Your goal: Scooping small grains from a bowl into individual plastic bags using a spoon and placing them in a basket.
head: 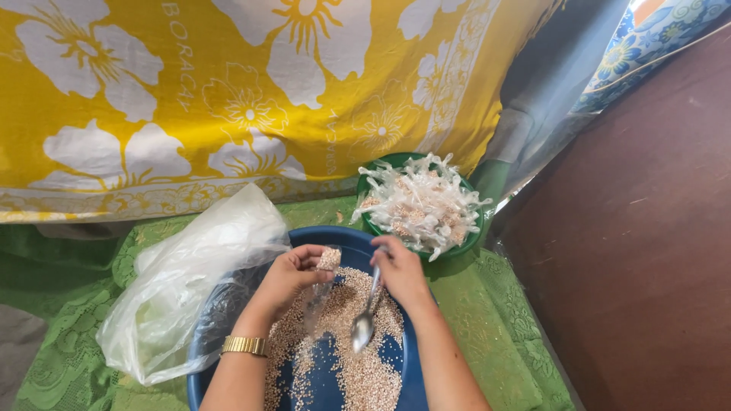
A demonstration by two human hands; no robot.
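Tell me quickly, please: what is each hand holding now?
Left hand: closed on a small clear packet of grain.
Right hand: closed on a metal spoon, bowl pointing down over the blue basin.

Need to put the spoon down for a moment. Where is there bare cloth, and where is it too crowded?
Bare green lace cloth lies right of the blue basin, below the green bowl of tied packets, up to the brown panel. Left is crowded: the clear plastic bag covers it. The left hand and right hand with the spoon fill the basin's middle.
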